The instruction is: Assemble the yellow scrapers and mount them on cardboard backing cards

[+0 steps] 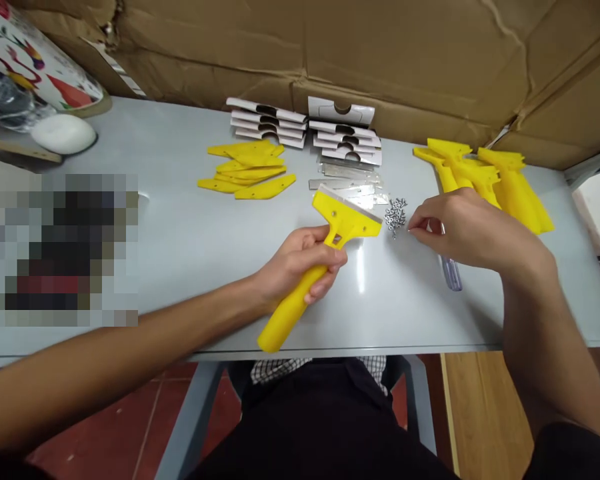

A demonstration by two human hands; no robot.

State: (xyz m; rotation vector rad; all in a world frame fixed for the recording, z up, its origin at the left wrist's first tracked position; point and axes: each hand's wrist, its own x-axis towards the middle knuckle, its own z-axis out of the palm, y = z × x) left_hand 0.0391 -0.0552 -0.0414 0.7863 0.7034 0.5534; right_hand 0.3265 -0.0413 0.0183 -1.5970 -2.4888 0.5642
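Observation:
My left hand (305, 263) is closed around the handle of a yellow scraper (293, 303), its wide head tilted up and away from me. A metal blade lies along the head's far edge, and two holes show in its face. My right hand (460, 227) is pinched beside a small pile of screws (395, 215); a tiny bright bit at its fingertips looks like a screw. Below that hand lies a screwdriver with a clear handle (451, 273), partly hidden by it. Loose metal blades (345, 185) lie just beyond the scraper head.
Yellow cover plates (250, 170) lie at the back, near white card sleeves (267, 123). More yellow scraper handles (517, 193) are piled at the right. Cardboard (380, 53) stands along the back edge. A blurred-out object (65, 250) and a white rounded thing (63, 133) are at left.

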